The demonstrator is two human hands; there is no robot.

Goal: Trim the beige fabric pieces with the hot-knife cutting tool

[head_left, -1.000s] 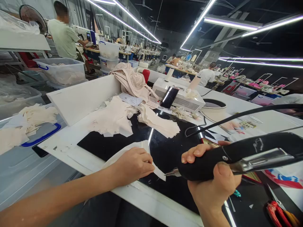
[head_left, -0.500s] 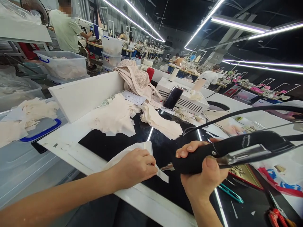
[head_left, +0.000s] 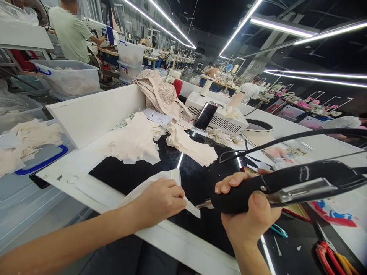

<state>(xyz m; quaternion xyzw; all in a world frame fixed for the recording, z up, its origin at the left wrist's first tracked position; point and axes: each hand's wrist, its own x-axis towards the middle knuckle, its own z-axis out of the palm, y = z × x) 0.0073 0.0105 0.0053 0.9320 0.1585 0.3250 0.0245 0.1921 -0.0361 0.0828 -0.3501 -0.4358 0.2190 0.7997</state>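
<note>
My left hand [head_left: 162, 200] is closed in a pinch on a piece of off-white fabric [head_left: 175, 175] near the front of the black glossy board [head_left: 197, 179]. A narrow end of the fabric sticks out to the right past my fingertips. My right hand [head_left: 249, 215] is wrapped around a black corded hand tool [head_left: 298, 179] with a metal lever, the thumb lying beside the lever. The tool's thin metal tip points left at the narrow end of the fabric, close to my left fingers. Whether tip and fabric touch, I cannot tell.
Behind lie cream fabric pieces [head_left: 134, 139], a lace bra bundle [head_left: 156, 93], a phone [head_left: 205, 115] and a white vented box [head_left: 220, 114]. Red-handled scissors [head_left: 327, 252] and a teal cutter [head_left: 278, 230] are at right. Plastic bins [head_left: 69, 78] stand left; co-workers sit beyond.
The view has shifted slightly. The tool in my right hand has moved a little to the right, away from my left fingers. My left hand keeps its pinch on the fabric.
</note>
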